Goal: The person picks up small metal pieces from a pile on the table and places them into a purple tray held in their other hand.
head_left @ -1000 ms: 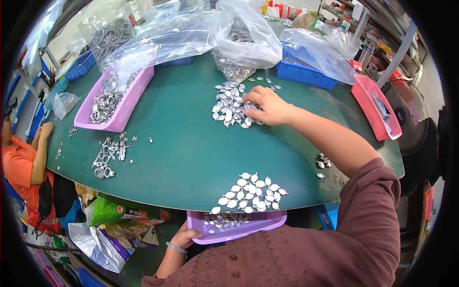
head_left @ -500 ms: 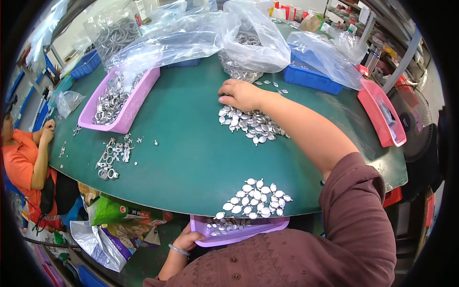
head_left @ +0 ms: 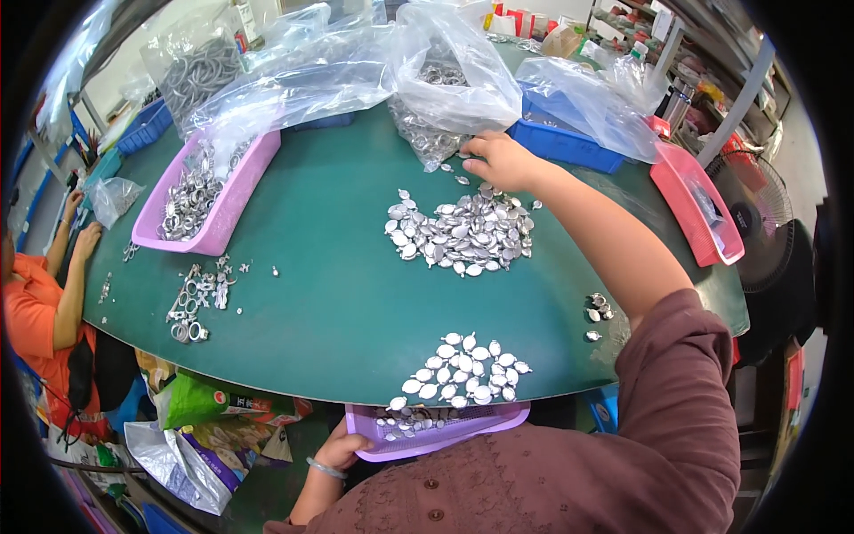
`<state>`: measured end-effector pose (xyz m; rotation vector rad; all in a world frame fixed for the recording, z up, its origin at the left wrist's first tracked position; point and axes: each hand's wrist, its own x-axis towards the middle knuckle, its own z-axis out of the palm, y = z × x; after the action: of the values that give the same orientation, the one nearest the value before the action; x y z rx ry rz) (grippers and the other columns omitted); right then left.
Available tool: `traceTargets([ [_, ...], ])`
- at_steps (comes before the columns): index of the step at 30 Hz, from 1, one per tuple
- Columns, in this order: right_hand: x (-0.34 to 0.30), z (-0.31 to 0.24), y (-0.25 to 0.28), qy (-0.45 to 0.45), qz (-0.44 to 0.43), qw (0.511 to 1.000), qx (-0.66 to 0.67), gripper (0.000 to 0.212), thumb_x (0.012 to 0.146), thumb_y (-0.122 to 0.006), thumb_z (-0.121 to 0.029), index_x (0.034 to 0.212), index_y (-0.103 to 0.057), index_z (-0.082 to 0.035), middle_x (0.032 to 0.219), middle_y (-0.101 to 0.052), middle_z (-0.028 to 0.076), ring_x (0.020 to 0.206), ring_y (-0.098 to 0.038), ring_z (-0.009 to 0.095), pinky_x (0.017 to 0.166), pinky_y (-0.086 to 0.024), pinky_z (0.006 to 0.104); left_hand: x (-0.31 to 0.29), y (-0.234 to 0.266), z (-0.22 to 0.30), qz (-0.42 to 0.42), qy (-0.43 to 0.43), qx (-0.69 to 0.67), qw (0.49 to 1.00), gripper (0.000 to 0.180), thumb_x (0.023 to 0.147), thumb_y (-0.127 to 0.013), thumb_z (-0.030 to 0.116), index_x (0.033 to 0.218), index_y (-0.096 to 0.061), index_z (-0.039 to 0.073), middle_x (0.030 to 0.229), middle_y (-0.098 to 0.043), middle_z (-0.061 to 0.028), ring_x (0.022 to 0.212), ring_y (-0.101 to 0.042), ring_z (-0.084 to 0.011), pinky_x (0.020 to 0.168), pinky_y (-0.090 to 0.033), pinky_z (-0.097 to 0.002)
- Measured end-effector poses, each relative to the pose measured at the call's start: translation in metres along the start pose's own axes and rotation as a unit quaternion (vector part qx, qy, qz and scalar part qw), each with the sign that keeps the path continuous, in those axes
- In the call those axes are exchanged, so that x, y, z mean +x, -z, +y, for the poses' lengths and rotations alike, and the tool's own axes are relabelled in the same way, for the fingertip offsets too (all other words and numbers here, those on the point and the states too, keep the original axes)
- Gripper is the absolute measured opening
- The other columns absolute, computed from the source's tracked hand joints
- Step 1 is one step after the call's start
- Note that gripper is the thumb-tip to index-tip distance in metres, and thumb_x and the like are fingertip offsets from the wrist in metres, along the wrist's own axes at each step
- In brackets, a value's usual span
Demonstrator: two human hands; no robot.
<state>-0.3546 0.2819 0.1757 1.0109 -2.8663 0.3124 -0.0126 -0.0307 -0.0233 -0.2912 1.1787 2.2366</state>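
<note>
My right hand (head_left: 503, 162) reaches over the far side of a large pile of flat oval silver metal pieces (head_left: 463, 227), near a few loose pieces behind it. Its thumb and fingers are apart, and I see nothing held. At the table's near edge lies a smaller spread of the same oval pieces (head_left: 463, 363). Just below that edge is a lavender plastic basket (head_left: 480, 429) with more pieces inside; my left hand (head_left: 342, 447) grips its left end, fingers partly hidden.
A pink-lavender tray (head_left: 233, 200) of metal rings stands left, with small castings (head_left: 191, 303) before it. Behind are a clear bag of metal parts (head_left: 436, 116) and a blue tray (head_left: 569, 147). A pink basket (head_left: 698, 209) stands right. A person in orange (head_left: 40, 303) sits left.
My right hand has moved from the pile's left far side to the right and back, uncovering the pile. Scattered pieces now show beside my right arm. My left hand stays on the basket.
</note>
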Motion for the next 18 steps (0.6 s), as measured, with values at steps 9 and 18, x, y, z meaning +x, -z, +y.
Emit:
traceTargets([
  [9, -0.01, 0.014, -0.028, 0.08, 0.018, 0.986, 0.148, 0.05, 0.09, -0.043, -0.041, 0.121, -0.049, -0.002, 0.131, -0.042, 0.02, 0.123, -0.037, 0.033, 0.103, -0.029, 0.038, -0.001, -0.006, 0.006, 0.009, -0.005, -0.016, 1.0, 0.074, 0.056, -0.055, 0.003, 0.127, -0.034, -0.004, 0.11, -0.053, -0.0141, 0.098, -0.054, -0.0244, 0.084, -0.044, -0.0328],
  [18, -0.024, -0.03, -0.017, 0.152, -0.094, 0.972, 0.151, 0.047, 0.093, -0.037, -0.037, 0.124, -0.046, -0.002, 0.135, -0.037, 0.017, 0.125, -0.035, 0.032, 0.102, -0.029, 0.037, 0.001, -0.003, 0.001, 0.023, -0.009, 0.002, 1.0, 0.076, 0.055, -0.055, 0.005, 0.127, -0.034, -0.005, 0.114, -0.052, -0.0178, 0.104, -0.054, -0.0292, 0.091, -0.042, -0.0387],
])
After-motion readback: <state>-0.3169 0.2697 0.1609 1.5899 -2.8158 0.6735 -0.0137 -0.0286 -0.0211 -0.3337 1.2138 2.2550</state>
